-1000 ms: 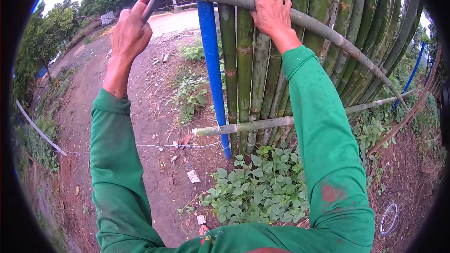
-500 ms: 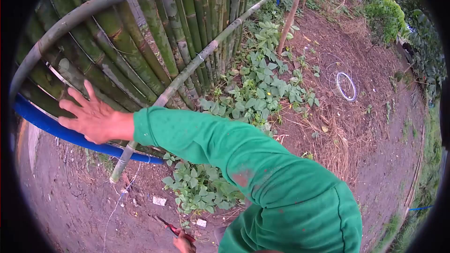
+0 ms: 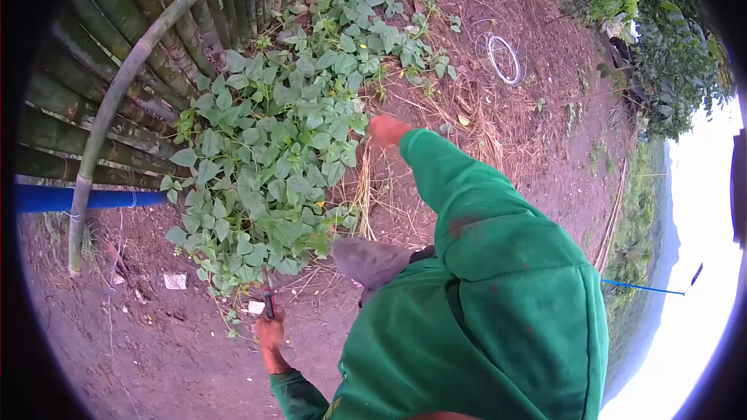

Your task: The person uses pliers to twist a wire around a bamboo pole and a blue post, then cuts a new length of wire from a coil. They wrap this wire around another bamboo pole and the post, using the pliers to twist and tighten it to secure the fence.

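My left hand (image 3: 270,332), at the lower left, is closed around red-and-black-handled pliers (image 3: 269,305). Their narrow dark tip points up to the edge of a broad patch of leafy green vine (image 3: 280,155). My right hand (image 3: 387,132) is stretched out at the right side of this vine. Leaves cover its fingers, so I cannot see whether they grip a stem. Dry straw (image 3: 364,194) hangs down just below that hand. A greyish shoe or knee (image 3: 366,260) shows between the vine and my green sleeve.
Upright bamboo poles (image 3: 101,97) with a curved bamboo rail (image 3: 128,70) stand at upper left. A blue pipe (image 3: 93,199) is tied to the rail. A wire coil (image 3: 504,60) lies on the soil; a thin wire (image 3: 110,327) trails at left.
My right hand has left the bamboo and moved right to the vine. The view has shifted, with more vine and sky showing. The pliers have stayed in my left hand, now pointing up.
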The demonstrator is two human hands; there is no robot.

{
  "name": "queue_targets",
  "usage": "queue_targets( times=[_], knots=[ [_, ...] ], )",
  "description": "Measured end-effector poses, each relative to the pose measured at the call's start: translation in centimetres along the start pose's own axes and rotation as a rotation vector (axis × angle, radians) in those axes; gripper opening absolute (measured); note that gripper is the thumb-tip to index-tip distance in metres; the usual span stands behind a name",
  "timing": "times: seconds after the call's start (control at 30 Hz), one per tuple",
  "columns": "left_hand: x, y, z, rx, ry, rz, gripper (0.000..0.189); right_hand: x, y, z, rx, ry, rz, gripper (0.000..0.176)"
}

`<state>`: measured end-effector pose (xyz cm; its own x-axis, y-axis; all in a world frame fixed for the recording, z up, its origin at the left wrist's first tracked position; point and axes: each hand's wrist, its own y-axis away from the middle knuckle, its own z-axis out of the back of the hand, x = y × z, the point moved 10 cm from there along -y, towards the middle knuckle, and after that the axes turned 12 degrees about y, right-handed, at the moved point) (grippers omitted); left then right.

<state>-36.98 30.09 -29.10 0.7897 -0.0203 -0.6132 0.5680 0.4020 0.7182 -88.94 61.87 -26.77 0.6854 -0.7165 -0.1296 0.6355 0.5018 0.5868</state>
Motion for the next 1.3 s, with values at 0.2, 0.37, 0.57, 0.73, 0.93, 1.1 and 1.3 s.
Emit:
queue_targets(
  times=[0.2, 0.37, 0.57, 0.73, 0.93, 1.1, 1.3],
  knots=[
    [-0.6, 4.1, -0.8, -0.009, 0.480, -0.005, 0.018, -24.8, 19.3, -11.2, 0.100, 0.089, -0.566, 0.054],
    [1.1, 6.5, -4.7, -0.118, 0.661, -0.084, 0.017, -33.2, 41.1, -27.1, 0.557, 0.025, -0.652, 0.040],
    [18.6, 5.3, -13.6, -0.039, 0.160, 0.260, 0.017, -25.4, 49.0, -28.9, 0.713, -0.427, -0.567, 0.043],
    [25.0, 20.6, -24.5, -0.004, 0.304, 0.739, 0.013, -28.1, 40.7, -31.8, 0.451, -0.829, -0.332, 0.041],
    [16.1, 24.9, -39.3, 0.204, 0.172, 0.836, 0.015, -42.9, 41.4, -39.5, 0.667, -0.939, -0.523, 0.046],
    [-0.7, 11.6, -54.6, 0.317, -0.164, 0.536, 0.017, -72.1, 41.4, -52.2, 0.335, -0.774, -0.741, 0.047],
    [-33.2, -2.0, -66.4, 0.437, -0.628, -0.141, 0.019, -76.0, 49.3, -65.7, 0.100, -0.666, -0.724, 0.038]
  ],
)
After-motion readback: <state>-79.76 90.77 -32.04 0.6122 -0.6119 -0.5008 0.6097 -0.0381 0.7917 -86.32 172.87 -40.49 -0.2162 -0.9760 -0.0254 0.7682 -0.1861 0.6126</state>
